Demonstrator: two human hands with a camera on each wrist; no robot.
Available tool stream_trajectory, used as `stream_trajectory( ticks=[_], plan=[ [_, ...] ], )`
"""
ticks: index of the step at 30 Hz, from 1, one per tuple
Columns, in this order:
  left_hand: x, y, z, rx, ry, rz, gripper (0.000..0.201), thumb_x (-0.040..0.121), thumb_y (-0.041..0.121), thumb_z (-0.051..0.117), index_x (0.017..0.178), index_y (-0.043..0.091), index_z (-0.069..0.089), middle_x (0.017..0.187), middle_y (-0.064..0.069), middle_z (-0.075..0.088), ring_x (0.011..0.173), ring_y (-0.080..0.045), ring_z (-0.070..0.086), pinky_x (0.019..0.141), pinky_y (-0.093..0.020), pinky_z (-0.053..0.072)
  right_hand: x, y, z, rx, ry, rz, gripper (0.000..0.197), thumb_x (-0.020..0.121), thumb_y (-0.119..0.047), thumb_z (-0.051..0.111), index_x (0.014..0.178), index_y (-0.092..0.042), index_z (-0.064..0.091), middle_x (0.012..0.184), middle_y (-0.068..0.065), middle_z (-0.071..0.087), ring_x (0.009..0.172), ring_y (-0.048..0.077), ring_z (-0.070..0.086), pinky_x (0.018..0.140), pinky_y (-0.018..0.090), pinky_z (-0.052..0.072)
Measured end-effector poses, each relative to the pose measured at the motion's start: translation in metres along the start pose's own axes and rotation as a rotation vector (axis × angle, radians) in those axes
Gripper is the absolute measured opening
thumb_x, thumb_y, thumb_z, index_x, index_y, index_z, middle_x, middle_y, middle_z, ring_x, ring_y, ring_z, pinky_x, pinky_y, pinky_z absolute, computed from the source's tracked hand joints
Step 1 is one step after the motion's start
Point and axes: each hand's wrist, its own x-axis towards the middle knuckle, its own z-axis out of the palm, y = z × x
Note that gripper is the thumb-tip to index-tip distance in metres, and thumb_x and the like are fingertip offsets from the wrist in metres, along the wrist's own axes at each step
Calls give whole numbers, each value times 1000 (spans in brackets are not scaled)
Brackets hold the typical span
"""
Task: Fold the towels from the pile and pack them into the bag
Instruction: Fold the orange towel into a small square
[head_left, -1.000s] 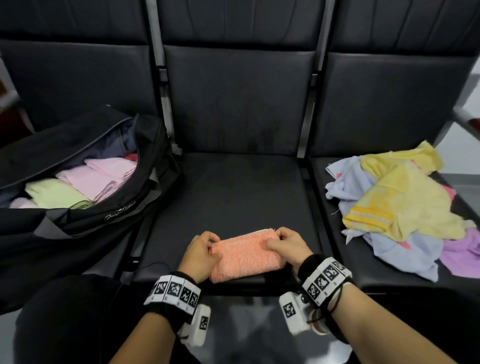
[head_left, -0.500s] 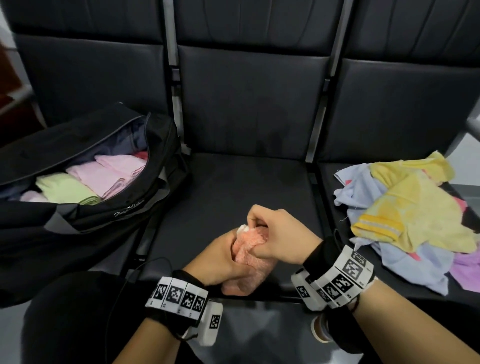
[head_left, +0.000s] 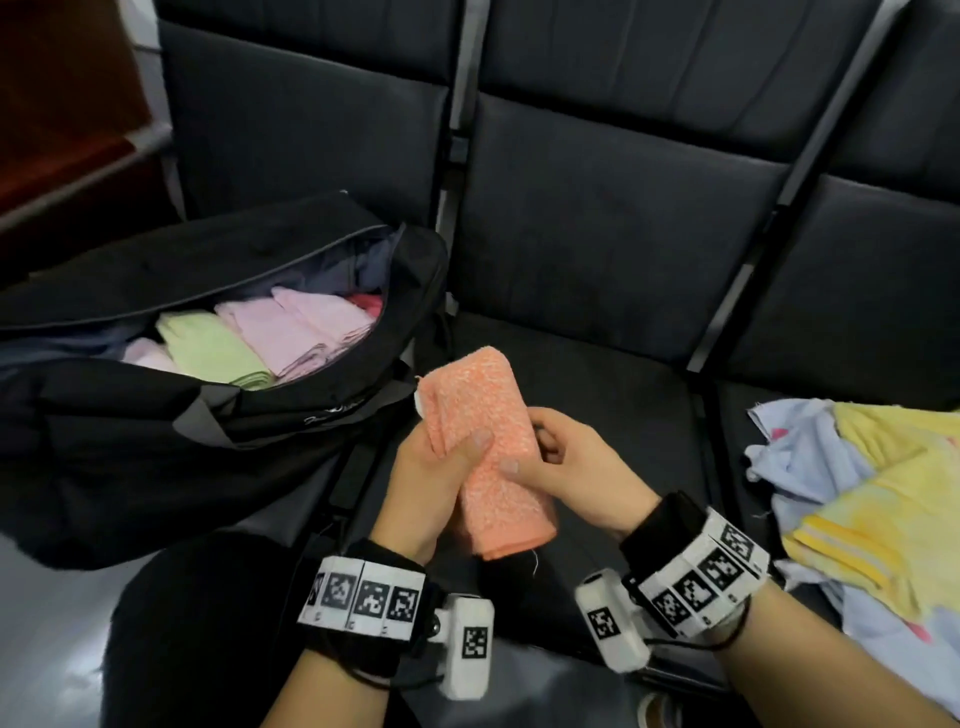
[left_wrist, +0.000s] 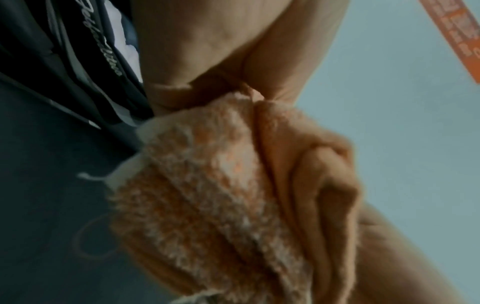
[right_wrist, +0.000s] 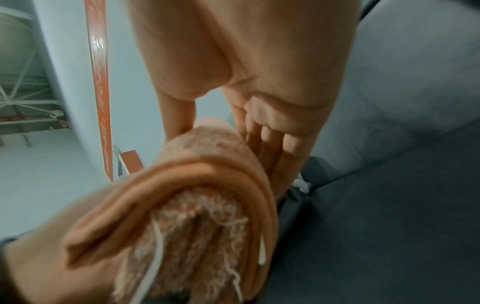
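Observation:
A folded orange towel is held up above the middle seat, one end pointing toward the bag. My left hand grips it from the left with the thumb across its top. My right hand holds it from the right, thumb on top and fingers curled behind. The left wrist view shows the orange towel folded in layers under my palm; in the right wrist view the orange towel sits between thumb and fingers. The open black bag on the left seat holds folded green and pink towels. The pile of towels lies on the right seat.
Three dark seats with tall backs run across the view. Metal posts separate the backs. The bag's flap is folded back. My dark-clothed knee is at the lower left.
The orange towel went from lying flat on the seat edge to being folded together and lifted in both hands. The view has swung left toward the bag.

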Motion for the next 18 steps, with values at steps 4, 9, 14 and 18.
stream_trajectory(
  ticks=[4,9,14,18],
  plan=[
    [14,24,-27,-21,64,2,41,85,31,75,122,19,63,114,-4,74,106,-22,72,87,-41,59,38,-27,18,74,-83,9,44,81,-29,81,120,-23,63,112,-2,73,102,15,71,82,31,58],
    [32,57,-81,68,107,-1,30,93,26,68,122,19,65,113,-3,75,107,-22,71,88,-39,58,96,-59,56,68,-201,31,42,78,-25,83,115,-15,64,108,2,74,98,18,72,82,36,59],
    [49,99,-145,134,127,-5,35,94,29,63,127,16,62,117,-4,74,109,-21,70,89,-37,59,154,-89,111,93,-298,19,37,81,-20,80,114,-12,65,110,4,74,101,19,71,89,39,58],
    [59,127,-191,235,207,-8,25,98,20,61,123,18,63,115,-4,74,107,-19,71,92,-42,58,198,-108,156,93,-364,8,39,83,-15,78,118,-7,64,110,6,74,101,20,71,90,40,57]
  ],
)
